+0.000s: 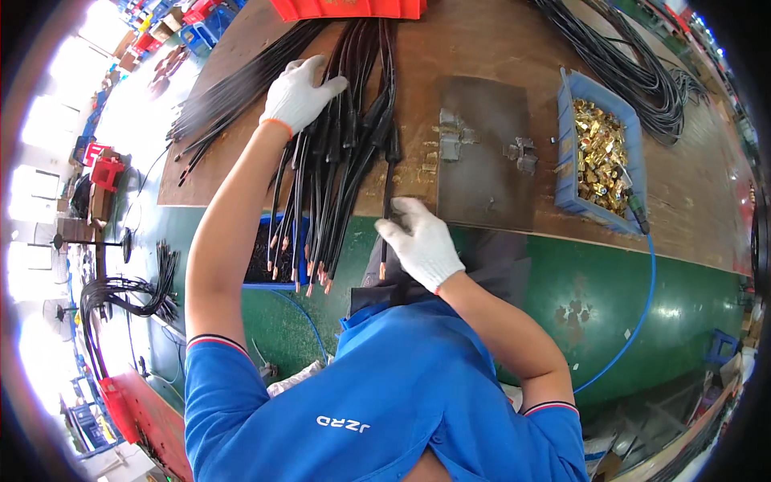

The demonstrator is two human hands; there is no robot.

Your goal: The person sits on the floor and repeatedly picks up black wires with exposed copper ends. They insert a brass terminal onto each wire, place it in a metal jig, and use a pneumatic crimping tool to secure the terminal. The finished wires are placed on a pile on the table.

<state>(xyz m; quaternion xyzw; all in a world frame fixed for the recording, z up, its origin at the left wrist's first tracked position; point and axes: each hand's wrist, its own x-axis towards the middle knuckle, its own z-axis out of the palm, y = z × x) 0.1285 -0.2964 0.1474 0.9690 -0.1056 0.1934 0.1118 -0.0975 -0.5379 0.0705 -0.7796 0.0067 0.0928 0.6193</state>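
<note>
Both hands wear white gloves. My left hand (299, 92) lies flat on a bundle of black cables (337, 153) that hangs over the front edge of the brown table (498, 56), pressing them down. The cables' stripped copper ends dangle below the edge. My right hand (420, 241) pinches a single black cable (389, 181) at the table's edge, just right of the bundle, with its copper tip pointing down.
A blue bin of brass terminals (601, 153) stands at the right, a dark metal plate (486, 149) with small fixtures beside it. More black cables (634, 64) coil at the back right, a red tray (349, 8) at the back. A blue hose (642, 297) hangs off the edge.
</note>
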